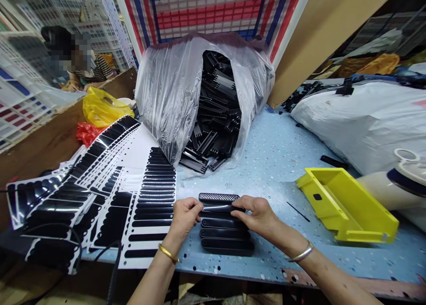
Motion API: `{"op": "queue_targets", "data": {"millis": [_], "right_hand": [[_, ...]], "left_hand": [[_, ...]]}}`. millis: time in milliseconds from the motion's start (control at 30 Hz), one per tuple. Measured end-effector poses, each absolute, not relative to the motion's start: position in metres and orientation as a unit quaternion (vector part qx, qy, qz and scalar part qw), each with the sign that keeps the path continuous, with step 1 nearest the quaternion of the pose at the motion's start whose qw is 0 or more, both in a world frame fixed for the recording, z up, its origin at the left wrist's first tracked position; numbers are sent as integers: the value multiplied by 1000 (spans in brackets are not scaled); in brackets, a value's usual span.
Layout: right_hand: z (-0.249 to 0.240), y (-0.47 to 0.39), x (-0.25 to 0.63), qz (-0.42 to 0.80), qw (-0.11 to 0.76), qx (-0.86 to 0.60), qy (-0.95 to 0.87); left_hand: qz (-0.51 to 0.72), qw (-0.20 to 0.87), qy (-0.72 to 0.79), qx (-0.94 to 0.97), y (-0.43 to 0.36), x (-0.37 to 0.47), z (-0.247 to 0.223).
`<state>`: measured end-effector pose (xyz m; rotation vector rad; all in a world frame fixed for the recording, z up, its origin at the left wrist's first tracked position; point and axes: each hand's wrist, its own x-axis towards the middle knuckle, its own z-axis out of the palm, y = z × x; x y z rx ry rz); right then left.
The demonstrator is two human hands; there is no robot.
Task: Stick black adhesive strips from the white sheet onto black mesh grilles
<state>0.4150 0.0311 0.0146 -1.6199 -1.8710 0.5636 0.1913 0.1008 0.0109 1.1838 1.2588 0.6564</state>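
My left hand (pixel 186 215) and my right hand (pixel 254 211) pinch the two ends of a glossy black strip (pixel 217 208), held level over a row of black plastic pieces. Behind the strip lies a piece with a patterned top (pixel 218 197). Nearer me are several smooth black pieces (pixel 226 246), side by side on the blue speckled table (pixel 266 154). To the left of my left hand is a white sheet (pixel 149 229) bearing rows of black strips. A clear plastic bag (pixel 166 96) full of loose black pieces (pixel 216 114) opens toward me.
More strip sheets (pixel 60 207) are spread at the left, near a yellow bag (pixel 104 107) and a red bag (pixel 88 134). A yellow bin (pixel 349 207), a white container (pixel 382 189) and a large white sack (pixel 369 114) are at the right. Another person (pixel 96 69) sits at the far left.
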Motion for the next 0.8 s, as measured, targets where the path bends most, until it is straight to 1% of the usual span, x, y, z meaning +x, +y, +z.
{"op": "queue_targets", "data": {"millis": [133, 267, 433, 600, 800], "right_hand": [[12, 32, 416, 240, 270, -632, -686], [8, 32, 419, 268, 285, -635, -667], [4, 30, 423, 305, 329, -612, -651], [2, 27, 424, 303, 334, -598, -662], [-3, 21, 423, 249, 329, -588, -696]], "left_hand": [[285, 601, 543, 512, 101, 190, 10], [284, 602, 541, 514, 100, 190, 10], [286, 600, 547, 509, 99, 191, 14], [285, 603, 546, 507, 100, 191, 14], [278, 604, 542, 513, 100, 189, 12]]}}
